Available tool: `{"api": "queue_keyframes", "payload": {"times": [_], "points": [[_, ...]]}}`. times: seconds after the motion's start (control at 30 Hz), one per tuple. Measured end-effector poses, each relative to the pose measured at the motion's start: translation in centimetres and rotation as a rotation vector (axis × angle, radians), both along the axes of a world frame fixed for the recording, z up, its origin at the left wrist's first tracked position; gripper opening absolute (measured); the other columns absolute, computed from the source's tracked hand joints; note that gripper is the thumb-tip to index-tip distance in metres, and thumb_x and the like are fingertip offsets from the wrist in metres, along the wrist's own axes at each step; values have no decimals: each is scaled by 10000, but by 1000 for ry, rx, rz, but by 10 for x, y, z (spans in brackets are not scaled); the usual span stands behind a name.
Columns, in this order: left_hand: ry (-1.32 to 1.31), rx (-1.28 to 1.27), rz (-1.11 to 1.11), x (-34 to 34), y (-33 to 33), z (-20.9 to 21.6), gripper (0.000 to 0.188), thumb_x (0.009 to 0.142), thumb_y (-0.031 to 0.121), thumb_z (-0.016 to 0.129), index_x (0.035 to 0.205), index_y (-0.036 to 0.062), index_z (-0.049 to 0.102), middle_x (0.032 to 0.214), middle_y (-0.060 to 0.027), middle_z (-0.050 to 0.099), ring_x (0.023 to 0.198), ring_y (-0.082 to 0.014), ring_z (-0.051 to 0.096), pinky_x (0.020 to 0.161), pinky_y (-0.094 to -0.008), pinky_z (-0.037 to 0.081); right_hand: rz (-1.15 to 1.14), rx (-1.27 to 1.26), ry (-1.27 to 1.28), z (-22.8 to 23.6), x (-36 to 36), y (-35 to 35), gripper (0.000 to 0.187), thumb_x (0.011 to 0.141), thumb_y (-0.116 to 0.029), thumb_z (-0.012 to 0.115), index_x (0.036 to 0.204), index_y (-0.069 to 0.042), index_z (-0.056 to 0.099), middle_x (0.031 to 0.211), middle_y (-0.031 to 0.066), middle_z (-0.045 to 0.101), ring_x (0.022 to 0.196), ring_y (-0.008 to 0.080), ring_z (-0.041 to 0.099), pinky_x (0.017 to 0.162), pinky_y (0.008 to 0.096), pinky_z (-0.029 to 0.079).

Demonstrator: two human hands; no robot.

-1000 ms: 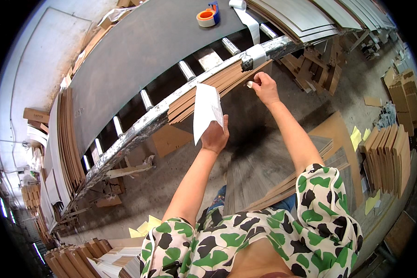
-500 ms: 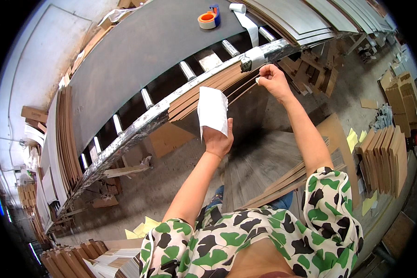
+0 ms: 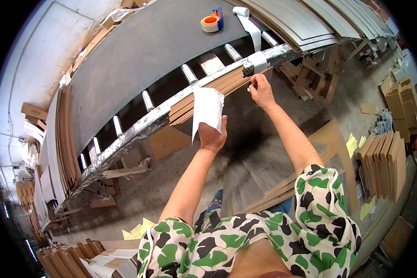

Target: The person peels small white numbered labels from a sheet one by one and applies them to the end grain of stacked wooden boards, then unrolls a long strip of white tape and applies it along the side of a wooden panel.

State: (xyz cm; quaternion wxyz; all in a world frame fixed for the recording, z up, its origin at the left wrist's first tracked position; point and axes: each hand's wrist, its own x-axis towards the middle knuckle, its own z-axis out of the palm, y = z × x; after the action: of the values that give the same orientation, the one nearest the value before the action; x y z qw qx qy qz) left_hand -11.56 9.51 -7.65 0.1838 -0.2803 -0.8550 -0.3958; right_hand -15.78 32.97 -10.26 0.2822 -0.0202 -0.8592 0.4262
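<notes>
My left hand (image 3: 212, 136) holds a white sheet of paper (image 3: 207, 109), which curls down at one corner and hides most of my fingers; the thumb shows at its right. Behind the paper is a stack of thin boards (image 3: 224, 85) with brown edges, beside the metal roller rail. My right hand (image 3: 262, 92) is closed in a pinch just off the right end of that stack. A tiny pale bit shows at its fingertips, too small to name. Near that hand, a white paper strip (image 3: 252, 32) trails from a roll over the rail (image 3: 143, 123).
An orange-and-blue tape dispenser (image 3: 211, 22) stands on the large dark board (image 3: 143, 41) across the rollers. Grey-faced panels (image 3: 306, 28) are stacked at the far right. Dark boards (image 3: 255, 171) stand by my legs. Cardboard bundles (image 3: 380, 160) are at the right.
My right hand has moved left and slightly down toward the board stack. The left hand and its paper have shifted slightly left, and the sheet's lower corner hangs lower.
</notes>
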Motion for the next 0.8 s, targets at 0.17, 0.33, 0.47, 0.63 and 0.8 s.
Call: {"api": "queue_keyframes", "payload": {"times": [0.17, 0.33, 0.47, 0.63, 0.8], "points": [[-139, -97, 50, 11, 7, -3, 392, 914, 253, 527, 1145, -63, 524, 1128, -256, 545, 1087, -446, 466, 955, -471, 343, -121, 121, 52, -16, 5, 16, 250, 729, -63, 665, 905, -56, 488, 872, 123, 483, 756, 311, 539, 696, 390, 467], [-18, -138, 132, 16, 7, -15, 520, 937, 348, 472, 1091, -148, 510, 1117, -362, 515, 1103, -504, 449, 971, -473, 347, -249, 45, -155, 18, 8, 40, 205, 736, -72, 669, 906, -66, 556, 923, 100, 518, 874, 283, 537, 739, 383, 462], [-214, -170, 117, 29, 14, 8, 572, 957, 397, 399, 1028, -157, 523, 995, -356, 549, 1010, -485, 512, 884, -464, 416, 3, 627, 0, 30, 28, 28, 404, 738, 8, 589, 1122, -117, 583, 1084, 85, 525, 1047, 276, 477, 899, 371, 435], [-221, -220, 129, 29, 12, 11, 546, 954, 390, 404, 1024, -137, 530, 1015, -319, 544, 993, -460, 517, 857, -461, 426, -5, 770, -75, 25, 43, 7, 504, 732, -32, 621, 1215, -135, 525, 1237, 96, 464, 1127, 295, 442, 968, 399, 375], [-67, -145, 59, 28, 9, 18, 461, 928, 333, 454, 1170, -57, 505, 1140, -272, 516, 1123, -429, 430, 964, -469, 345, -17, 816, -46, 33, 48, 3, 463, 729, -35, 620, 1176, -127, 540, 1229, 108, 475, 1150, 300, 434, 986, 405, 358]]}}
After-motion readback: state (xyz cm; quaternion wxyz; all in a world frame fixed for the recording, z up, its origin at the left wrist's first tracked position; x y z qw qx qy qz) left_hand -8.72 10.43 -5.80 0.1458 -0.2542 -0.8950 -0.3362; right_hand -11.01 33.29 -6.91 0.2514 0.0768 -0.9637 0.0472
